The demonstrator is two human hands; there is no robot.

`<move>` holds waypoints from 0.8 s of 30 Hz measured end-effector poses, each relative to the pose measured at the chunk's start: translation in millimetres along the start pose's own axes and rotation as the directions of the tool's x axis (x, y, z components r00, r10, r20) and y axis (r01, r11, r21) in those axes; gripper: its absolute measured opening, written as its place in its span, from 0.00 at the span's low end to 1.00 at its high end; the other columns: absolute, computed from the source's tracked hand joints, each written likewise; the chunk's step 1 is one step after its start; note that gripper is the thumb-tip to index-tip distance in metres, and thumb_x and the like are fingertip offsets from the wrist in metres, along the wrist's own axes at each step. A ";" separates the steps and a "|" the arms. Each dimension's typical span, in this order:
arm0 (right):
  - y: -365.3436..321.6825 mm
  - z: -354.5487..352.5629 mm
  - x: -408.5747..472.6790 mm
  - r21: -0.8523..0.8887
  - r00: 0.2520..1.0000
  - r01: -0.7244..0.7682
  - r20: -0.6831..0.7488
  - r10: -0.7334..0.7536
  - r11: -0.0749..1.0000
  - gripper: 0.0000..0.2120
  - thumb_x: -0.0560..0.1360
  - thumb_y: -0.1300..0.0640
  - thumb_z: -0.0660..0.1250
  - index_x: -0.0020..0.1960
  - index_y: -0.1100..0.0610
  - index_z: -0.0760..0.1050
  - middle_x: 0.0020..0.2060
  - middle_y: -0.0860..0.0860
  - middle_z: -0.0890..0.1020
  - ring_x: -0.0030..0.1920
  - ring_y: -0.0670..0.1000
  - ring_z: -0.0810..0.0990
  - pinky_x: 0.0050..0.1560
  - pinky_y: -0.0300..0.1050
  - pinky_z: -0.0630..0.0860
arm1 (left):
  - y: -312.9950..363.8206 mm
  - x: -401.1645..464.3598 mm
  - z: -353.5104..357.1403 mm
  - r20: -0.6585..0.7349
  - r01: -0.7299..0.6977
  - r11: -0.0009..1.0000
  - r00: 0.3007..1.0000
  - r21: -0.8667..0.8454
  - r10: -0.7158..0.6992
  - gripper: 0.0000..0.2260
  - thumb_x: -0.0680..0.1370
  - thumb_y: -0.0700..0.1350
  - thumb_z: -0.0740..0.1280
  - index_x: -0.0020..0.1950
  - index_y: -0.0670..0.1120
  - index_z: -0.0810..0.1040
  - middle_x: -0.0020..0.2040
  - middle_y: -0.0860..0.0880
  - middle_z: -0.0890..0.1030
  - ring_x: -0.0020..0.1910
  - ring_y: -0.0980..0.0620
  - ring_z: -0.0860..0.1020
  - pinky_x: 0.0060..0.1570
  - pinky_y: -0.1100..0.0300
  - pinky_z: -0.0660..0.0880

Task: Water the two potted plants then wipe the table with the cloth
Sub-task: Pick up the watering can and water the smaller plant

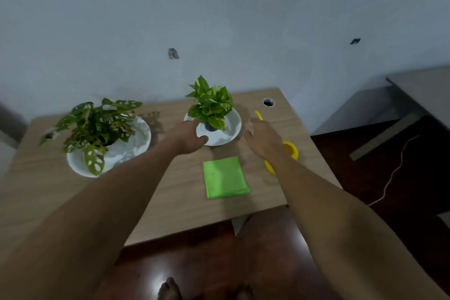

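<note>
Two potted plants stand on the wooden table [60, 190]. The left plant [97, 124] has holed leaves and sits in a wide white dish [143, 139]. The right plant [211, 105] has yellow-green leaves and sits in a smaller white dish [229, 134]. My left hand [187, 136] grips the near-left rim of that smaller dish, thumb over the edge. My right hand [263, 139] hovers just right of the dish, fingers apart and holding nothing. A folded green cloth [225, 178] lies flat in front of the dish. A yellow watering can [291, 150] stands behind my right wrist, partly hidden, its spout [258, 115] showing past my fingers.
A round cable hole [268, 102] sits at the table's far right corner, by the wall. A grey desk [426, 90] stands to the right, with a thin cable [394, 170] on the dark floor. My bare feet [169, 287] are at the table's near edge.
</note>
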State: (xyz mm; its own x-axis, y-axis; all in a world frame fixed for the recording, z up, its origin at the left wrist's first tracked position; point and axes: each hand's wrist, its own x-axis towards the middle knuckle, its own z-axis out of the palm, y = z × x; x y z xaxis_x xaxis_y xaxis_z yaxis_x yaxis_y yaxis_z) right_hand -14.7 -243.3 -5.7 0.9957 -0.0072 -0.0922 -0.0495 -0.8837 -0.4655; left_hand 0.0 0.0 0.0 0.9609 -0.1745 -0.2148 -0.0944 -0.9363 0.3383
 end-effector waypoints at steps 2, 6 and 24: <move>24.0 -5.4 -3.9 0.004 1.000 -0.015 -0.019 0.015 1.000 0.22 0.82 0.52 0.62 0.73 0.60 0.71 0.71 0.61 0.74 0.71 0.64 0.73 0.64 0.58 0.75 | 24.0 2.9 16.6 0.031 0.012 1.000 0.999 -0.012 -0.012 0.32 0.80 0.56 0.65 0.80 0.46 0.62 0.75 0.41 0.72 0.73 0.39 0.71 0.68 0.48 0.70; 75.9 -6.5 -13.6 0.003 0.999 -0.034 -0.031 0.034 0.999 0.28 0.80 0.53 0.65 0.78 0.56 0.66 0.71 0.60 0.72 0.70 0.64 0.72 0.65 0.58 0.73 | 67.3 2.8 52.4 0.142 0.064 0.997 0.988 -0.029 -0.060 0.38 0.78 0.59 0.67 0.82 0.45 0.57 0.80 0.42 0.64 0.79 0.40 0.64 0.74 0.47 0.66; 207.0 56.8 6.5 0.509 0.877 -0.462 0.142 0.459 0.726 0.51 0.47 0.36 0.76 0.69 0.51 0.74 0.61 0.53 0.83 0.61 0.58 0.82 0.58 0.59 0.80 | 139.7 57.5 181.4 0.449 -0.168 0.984 0.885 0.064 0.122 0.40 0.73 0.55 0.70 0.81 0.49 0.57 0.80 0.44 0.60 0.80 0.41 0.59 0.74 0.42 0.66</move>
State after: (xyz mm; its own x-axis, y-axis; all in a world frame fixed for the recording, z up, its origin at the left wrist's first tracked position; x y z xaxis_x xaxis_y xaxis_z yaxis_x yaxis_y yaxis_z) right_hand -22.9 -399.7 -152.7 0.8394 -0.3453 -0.4196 -0.5361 -0.3998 -0.7435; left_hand -5.2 -196.1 -131.3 0.7223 -0.4055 -0.5601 -0.2707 -0.9112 0.3106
